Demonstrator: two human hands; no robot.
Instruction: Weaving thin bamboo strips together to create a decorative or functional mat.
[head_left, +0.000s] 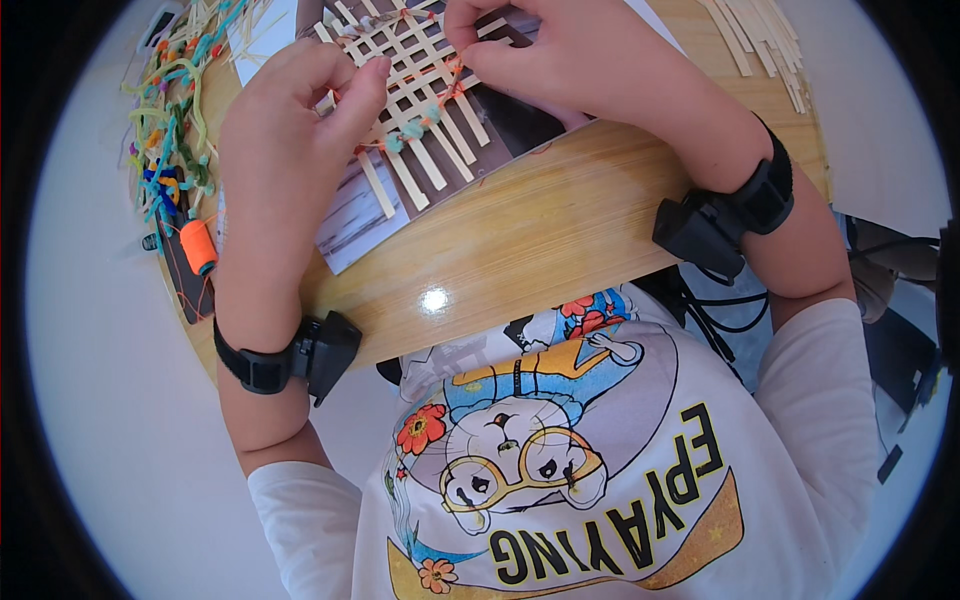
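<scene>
A lattice of flat wooden strips (427, 165), woven over and under, lies at the far middle of the table. Twisted yarn with pale green tufts (414, 131) and orange parts runs along its edges. My left hand (295, 125) is closed at the lattice's left side, thumb over its edge; the curled fingers are partly hidden. On the right side, thumb and forefinger of my right hand (560, 55) pinch together where an orange yarn strand (454, 78) meets the strips. A printed picture sheet (365, 222) lies beneath the lattice.
An orange thread spool (198, 247) lies near the left table edge, its thread trailing loose. Behind it is a tangle of colourful fuzzy yarn (180, 125). Loose wooden strips (765, 40) lie at the far right. Bare wooden tabletop (520, 240) shows between the sheet and my body.
</scene>
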